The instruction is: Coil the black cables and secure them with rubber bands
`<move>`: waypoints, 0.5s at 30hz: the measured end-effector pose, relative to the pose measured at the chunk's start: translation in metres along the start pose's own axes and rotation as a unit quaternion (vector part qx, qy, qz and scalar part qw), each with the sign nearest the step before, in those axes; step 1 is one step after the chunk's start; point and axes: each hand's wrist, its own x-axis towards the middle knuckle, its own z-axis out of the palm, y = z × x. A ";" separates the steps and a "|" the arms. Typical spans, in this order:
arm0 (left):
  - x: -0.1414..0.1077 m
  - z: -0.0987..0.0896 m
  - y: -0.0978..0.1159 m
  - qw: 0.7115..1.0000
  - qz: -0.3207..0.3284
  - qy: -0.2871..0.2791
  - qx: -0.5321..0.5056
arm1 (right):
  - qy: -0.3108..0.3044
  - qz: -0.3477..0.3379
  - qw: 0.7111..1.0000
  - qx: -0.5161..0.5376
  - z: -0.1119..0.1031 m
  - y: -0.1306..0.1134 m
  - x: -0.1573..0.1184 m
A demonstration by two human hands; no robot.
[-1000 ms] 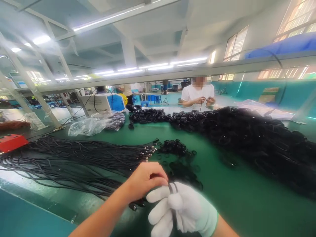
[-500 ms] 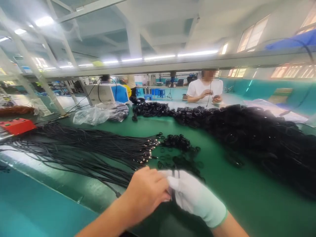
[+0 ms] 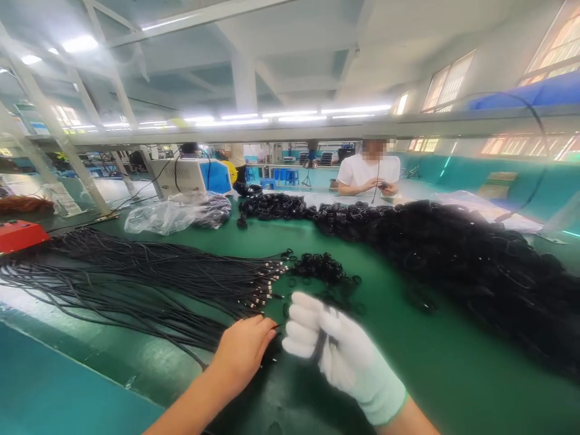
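My bare left hand [image 3: 244, 350] is low over the near ends of a bundle of black cables [image 3: 149, 260]; its fingers are pressed together, and what they pinch is mostly hidden, with a thin dark tip poking out. My right hand [image 3: 338, 356], in a white glove, is closed around a black cable [image 3: 319, 345] with a small shiny end near the palm. The hands are apart. Beyond them, metal plugs [image 3: 260, 290] cap the laid-out cables, beside a small heap of thin black rings [image 3: 319, 267].
A large mound of coiled black cables [image 3: 457, 260] covers the right side of the green table [image 3: 290, 237]. Clear plastic bags [image 3: 176, 212], a white and blue machine [image 3: 188, 175] and a red box [image 3: 20, 235] stand left. Across the table, a person [image 3: 369, 172] handles something dark.
My left hand has come away from my right and moved left and down toward the cables. My right hand keeps the black cable, its gloved fingers now turned more into view.
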 end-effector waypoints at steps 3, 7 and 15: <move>-0.017 0.003 0.020 0.995 0.024 0.023 0.098 | 0.058 -0.032 0.998 0.012 -0.001 -0.003 0.003; -0.025 0.000 0.039 0.986 0.118 0.070 0.089 | 0.136 0.010 0.989 -0.057 -0.005 0.008 0.000; -0.006 -0.043 0.007 0.973 0.162 -0.008 -0.162 | -0.087 0.199 0.976 -0.021 -0.006 0.028 -0.014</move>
